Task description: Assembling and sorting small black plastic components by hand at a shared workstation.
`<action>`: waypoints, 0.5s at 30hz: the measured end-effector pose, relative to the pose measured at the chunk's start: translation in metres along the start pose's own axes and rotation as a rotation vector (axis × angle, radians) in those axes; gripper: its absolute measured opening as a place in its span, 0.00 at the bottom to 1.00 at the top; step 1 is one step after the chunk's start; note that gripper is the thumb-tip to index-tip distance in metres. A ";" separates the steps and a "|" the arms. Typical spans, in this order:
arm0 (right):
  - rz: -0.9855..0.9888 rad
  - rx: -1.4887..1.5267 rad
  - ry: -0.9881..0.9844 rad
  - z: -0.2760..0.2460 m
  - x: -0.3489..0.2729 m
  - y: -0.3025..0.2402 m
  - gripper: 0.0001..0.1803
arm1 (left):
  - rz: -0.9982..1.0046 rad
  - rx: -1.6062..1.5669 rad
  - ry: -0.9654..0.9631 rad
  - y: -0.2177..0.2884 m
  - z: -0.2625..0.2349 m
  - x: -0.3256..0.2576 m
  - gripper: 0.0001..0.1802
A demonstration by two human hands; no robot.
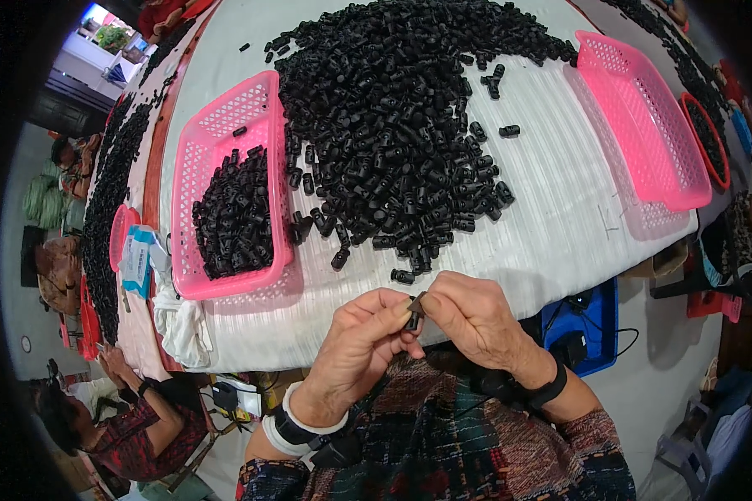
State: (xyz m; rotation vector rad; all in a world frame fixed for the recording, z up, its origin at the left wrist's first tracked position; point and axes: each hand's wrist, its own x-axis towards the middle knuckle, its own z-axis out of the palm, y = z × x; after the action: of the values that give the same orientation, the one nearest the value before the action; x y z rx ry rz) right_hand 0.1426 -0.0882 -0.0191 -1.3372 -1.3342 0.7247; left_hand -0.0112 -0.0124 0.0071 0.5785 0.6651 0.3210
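My left hand (361, 342) and my right hand (472, 317) meet just off the near edge of the table, fingertips pinched together on one small black plastic part (414, 311). Right beyond them a big heap of the same black plastic parts (393, 125) spreads over the white table cover (560, 200). One loose part (402, 275) lies just ahead of my fingers. A pink basket (194, 167) at my left holds several more of the black parts (234, 213).
An empty pink basket (643, 117) sits at the right of the table, a red bowl of black parts (707, 138) behind it. Another person (134, 422) sits at lower left by a second table of parts. A blue box (589, 321) stands on the floor at right.
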 end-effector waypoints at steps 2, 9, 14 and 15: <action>-0.001 0.013 0.014 0.000 0.000 0.001 0.13 | -0.004 0.003 0.009 0.000 0.000 0.001 0.07; 0.008 -0.043 -0.012 -0.001 0.001 0.007 0.13 | -0.028 0.006 0.055 -0.003 -0.004 0.006 0.07; -0.051 -0.051 -0.052 -0.001 0.000 0.011 0.13 | -0.005 0.025 0.098 -0.003 -0.005 0.011 0.07; -0.059 -0.054 -0.051 -0.004 -0.001 0.013 0.13 | 0.018 0.004 0.076 -0.003 -0.004 0.012 0.07</action>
State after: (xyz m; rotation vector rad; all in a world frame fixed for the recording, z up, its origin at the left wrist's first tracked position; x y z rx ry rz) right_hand 0.1502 -0.0883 -0.0301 -1.3239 -1.4369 0.6909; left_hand -0.0052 -0.0077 -0.0031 0.5784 0.7341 0.3603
